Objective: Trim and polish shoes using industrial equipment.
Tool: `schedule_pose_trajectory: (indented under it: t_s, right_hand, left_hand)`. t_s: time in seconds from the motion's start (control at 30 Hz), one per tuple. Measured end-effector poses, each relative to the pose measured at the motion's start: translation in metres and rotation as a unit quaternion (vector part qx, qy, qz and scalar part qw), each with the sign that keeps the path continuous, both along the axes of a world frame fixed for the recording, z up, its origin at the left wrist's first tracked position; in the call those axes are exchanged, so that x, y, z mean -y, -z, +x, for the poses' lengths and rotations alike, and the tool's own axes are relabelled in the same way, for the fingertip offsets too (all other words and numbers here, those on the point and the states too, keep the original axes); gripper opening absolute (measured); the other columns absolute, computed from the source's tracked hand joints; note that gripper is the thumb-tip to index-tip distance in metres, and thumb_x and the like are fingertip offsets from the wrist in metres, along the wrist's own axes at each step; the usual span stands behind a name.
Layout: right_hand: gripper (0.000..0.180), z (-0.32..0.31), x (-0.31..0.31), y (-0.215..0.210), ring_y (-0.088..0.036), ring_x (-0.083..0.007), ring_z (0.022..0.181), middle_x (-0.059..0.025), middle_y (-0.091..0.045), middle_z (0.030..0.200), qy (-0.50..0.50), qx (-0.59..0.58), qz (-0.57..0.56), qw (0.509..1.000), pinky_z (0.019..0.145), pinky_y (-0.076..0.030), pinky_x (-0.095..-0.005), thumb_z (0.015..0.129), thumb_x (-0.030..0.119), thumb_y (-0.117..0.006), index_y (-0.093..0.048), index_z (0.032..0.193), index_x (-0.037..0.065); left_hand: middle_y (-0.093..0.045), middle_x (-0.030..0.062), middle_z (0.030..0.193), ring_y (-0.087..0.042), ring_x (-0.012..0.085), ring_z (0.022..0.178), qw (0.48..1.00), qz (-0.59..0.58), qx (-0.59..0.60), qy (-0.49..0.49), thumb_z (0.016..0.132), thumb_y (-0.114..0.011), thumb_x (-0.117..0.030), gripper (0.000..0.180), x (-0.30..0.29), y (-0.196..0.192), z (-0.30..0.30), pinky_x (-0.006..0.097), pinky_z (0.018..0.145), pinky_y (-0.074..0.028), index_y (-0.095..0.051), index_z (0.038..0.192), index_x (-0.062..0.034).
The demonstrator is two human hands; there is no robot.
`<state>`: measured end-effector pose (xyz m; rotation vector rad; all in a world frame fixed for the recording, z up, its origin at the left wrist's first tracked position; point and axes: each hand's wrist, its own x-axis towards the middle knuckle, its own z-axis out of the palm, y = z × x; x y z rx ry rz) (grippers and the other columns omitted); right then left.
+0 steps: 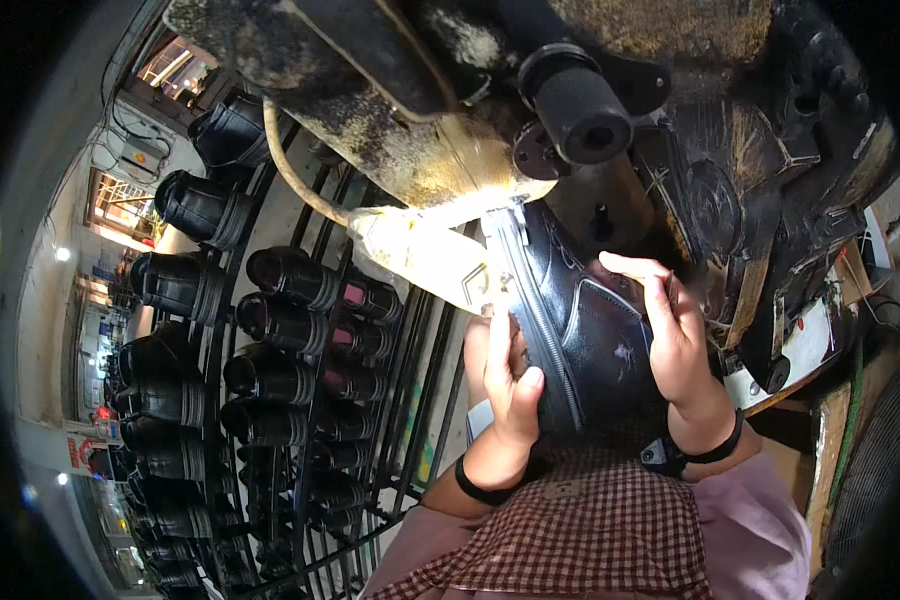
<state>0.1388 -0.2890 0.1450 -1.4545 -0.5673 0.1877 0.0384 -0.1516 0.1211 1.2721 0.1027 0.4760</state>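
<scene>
A black leather shoe [610, 385] is tilted on its side in front of me, its ridged sole edge [538, 320] turned to the left. The far end of that edge meets the machine's metal working tip [505, 222] under a bright light. My left hand [508, 385] grips the sole side, thumb on the near part and index finger stretched along the edge. On the other side, my right hand [678, 340] is against the upper with its index finger extended; some of its fingers are hidden. The shoe is held between both hands.
A large, worn, dark-stained machine [370, 130] with a black knob [582, 115] overhangs the shoe. A pale cable [295, 170] runs to the lamp [390, 235]. Racks [305, 420] of black shoes stand at left. Dark machine parts [740, 190] crowd the right, above a white table edge [795, 345].
</scene>
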Motion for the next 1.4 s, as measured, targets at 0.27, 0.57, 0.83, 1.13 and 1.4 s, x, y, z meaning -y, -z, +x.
schedule_pose_trajectory:
  t_s: [0.27,0.57,0.83,1.13,1.4]
  right_hand:
    - [0.041,-0.002,-0.001,0.015,-0.052,-0.0234,0.122,-0.0165,-0.058,0.127,-0.011,0.027,0.095,0.995,0.107,-0.036,-0.0356,0.106,0.019,-0.026,-0.055,0.12,-0.005]
    - [0.044,0.003,-0.01,0.034,-0.042,-0.0226,0.134,-0.015,-0.042,0.146,-0.013,0.081,0.056,0.995,0.115,-0.014,-0.0406,0.105,0.021,-0.021,-0.047,0.135,0.0]
    - [0.047,0.021,-0.017,0.055,-0.04,-0.0257,0.135,-0.0134,-0.042,0.146,0.021,0.121,0.007,0.992,0.114,-0.018,-0.0427,0.104,0.026,-0.023,-0.043,0.14,0.002]
    - [0.032,0.02,0.006,0.074,-0.049,-0.0078,0.071,-0.0054,-0.054,0.089,0.059,-0.028,0.212,0.975,0.064,-0.041,-0.0202,0.105,0.025,-0.031,-0.051,0.101,0.0]
    - [0.03,-0.01,-0.019,0.011,-0.035,-0.0035,0.061,-0.0023,-0.043,0.088,0.036,0.053,0.164,0.984,0.053,-0.029,-0.0163,0.1,0.029,-0.044,-0.043,0.107,0.0]
  left_hand:
    - [-0.061,0.0118,0.116,-0.057,0.0172,0.104,0.996,-0.015,0.008,-0.084,0.086,-0.055,-0.011,0.053,-0.02,-0.031,0.009,0.03,0.093,-0.042,-0.042,0.134,0.0082]
    - [-0.046,0.02,0.137,-0.05,0.0236,0.121,0.997,0.03,0.056,-0.04,0.087,-0.05,-0.017,0.065,-0.051,-0.034,0.035,0.034,0.101,-0.041,-0.03,0.141,0.0114]
    - [-0.059,0.01,0.107,-0.055,0.0165,0.094,0.983,0.155,0.032,-0.09,0.094,-0.048,-0.012,0.026,-0.086,-0.02,0.06,0.032,0.085,-0.047,-0.058,0.112,0.0032]
    - [-0.06,0.0115,0.117,-0.06,0.017,0.101,0.99,-0.132,-0.013,0.057,0.096,-0.056,-0.035,0.05,-0.066,-0.073,0.058,0.032,0.087,-0.052,-0.047,0.13,0.0003]
    - [-0.055,0.0132,0.129,-0.06,0.0127,0.092,0.98,-0.168,-0.077,-0.067,0.091,-0.06,-0.025,0.061,-0.056,-0.056,0.046,0.032,0.081,-0.052,-0.037,0.14,0.0029]
